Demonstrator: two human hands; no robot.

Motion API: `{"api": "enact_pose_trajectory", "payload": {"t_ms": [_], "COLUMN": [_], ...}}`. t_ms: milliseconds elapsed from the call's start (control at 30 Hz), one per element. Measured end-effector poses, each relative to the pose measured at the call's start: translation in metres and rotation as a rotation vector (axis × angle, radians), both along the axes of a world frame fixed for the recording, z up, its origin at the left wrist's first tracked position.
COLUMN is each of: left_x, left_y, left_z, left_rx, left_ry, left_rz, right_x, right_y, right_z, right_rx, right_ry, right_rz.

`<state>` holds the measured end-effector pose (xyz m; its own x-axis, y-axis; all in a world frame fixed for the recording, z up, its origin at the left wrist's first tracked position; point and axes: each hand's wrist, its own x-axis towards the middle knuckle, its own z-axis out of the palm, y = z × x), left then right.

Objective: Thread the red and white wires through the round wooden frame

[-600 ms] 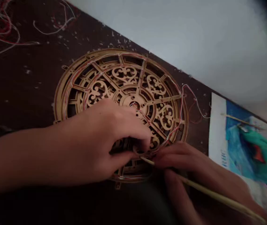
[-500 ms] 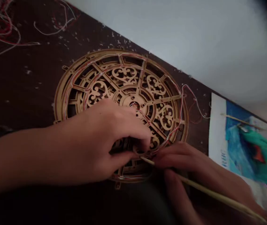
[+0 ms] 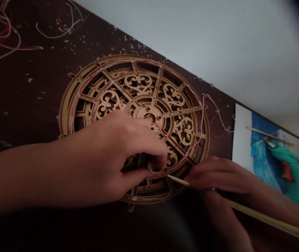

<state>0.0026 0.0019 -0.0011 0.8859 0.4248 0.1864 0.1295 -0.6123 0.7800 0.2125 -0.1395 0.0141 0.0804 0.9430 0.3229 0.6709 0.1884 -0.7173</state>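
A round, golden-brown openwork frame (image 3: 154, 101) with scroll ornaments lies on the dark table. Thin red and white wire (image 3: 194, 145) runs along its rings. Across the frame's near left part reaches my left hand (image 3: 128, 147), thumb and index finger closed on the wire at an inner ring. My right hand (image 3: 217, 178) grips a thin pointed wooden stick (image 3: 257, 214) at the near right edge. The stick's tip touches the wired ring just right of my left fingertips. What lies under my left palm is hidden.
A tangle of red and white wire (image 3: 0, 26) sits at the far left, and another loose wire (image 3: 60, 35) beside it. White scraps dot the table. At right, a teal glue gun (image 3: 293, 171) and a second wooden stick (image 3: 270, 135) rest on a blue-and-white sheet (image 3: 241, 136).
My right hand has shifted right, and the stick's tip has slid a little right along the ring. My left hand stays nearly in place.
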Motion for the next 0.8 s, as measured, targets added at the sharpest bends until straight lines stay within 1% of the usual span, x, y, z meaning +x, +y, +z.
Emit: {"api": "enact_pose_trajectory", "payload": {"t_ms": [333, 467, 600, 733, 800], "left_x": [-0.0001, 0.0004, 0.0015, -0.0004, -0.0013], "left_y": [-0.0007, -0.0006, -0.0005, -0.0012, -0.0010], "left_z": [0.0005, -0.0009, -0.0017, 0.0000, 0.0005], "left_rx": [0.009, 0.013, 0.011, 0.006, 0.003], "left_ry": [0.012, 0.007, 0.007, -0.006, 0.001], "left_rz": [0.010, 0.002, 0.007, 0.008, 0.006], "right_x": [-0.0003, 0.0015, 0.0027, 0.0034, 0.0039], "right_y": [-0.0008, -0.0010, -0.0003, -0.0021, -0.0036], "right_z": [-0.0056, -0.0032, -0.0021, -0.0024, -0.0029], "right_rx": [-0.049, -0.040, -0.034, -0.027, -0.023], "right_ry": [-0.043, -0.067, -0.068, -0.061, -0.050], "right_rz": [0.103, 0.058, 0.083, 0.024, 0.021]}}
